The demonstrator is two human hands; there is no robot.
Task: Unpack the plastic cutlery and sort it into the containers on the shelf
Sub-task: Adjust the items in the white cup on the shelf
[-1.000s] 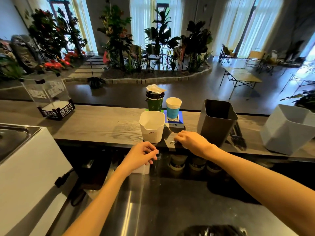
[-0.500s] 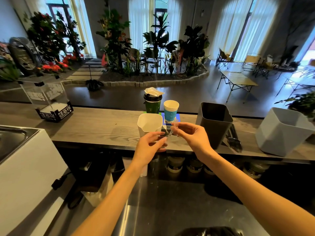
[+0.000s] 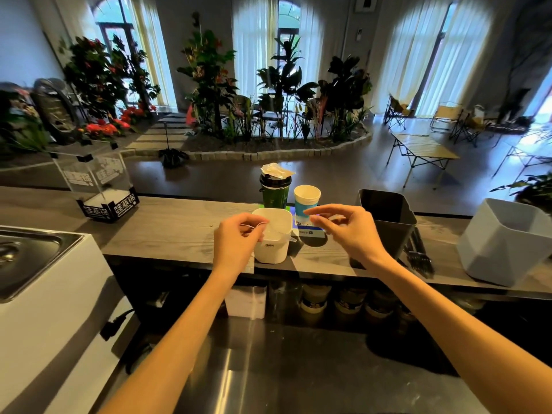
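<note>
Both hands raised over the shelf (image 3: 167, 234). Left hand (image 3: 239, 237) pinches a clear plastic piece (image 3: 254, 225) at the white container (image 3: 273, 236) rim, fingers curled. Right hand (image 3: 346, 231) pinches clear wrapper (image 3: 324, 218), other fingers loosely spread. Dark container (image 3: 385, 218) right; black forks (image 3: 419, 255) lie beside it.

Lifted off the desk (image 3: 167, 231) and then drawn apart: left hand (image 3: 239, 240) now pinching a clear wrapper (image 3: 254, 225) over the white container (image 3: 273, 234), right hand (image 3: 346, 231) beside the cup (image 3: 307, 198).
</note>
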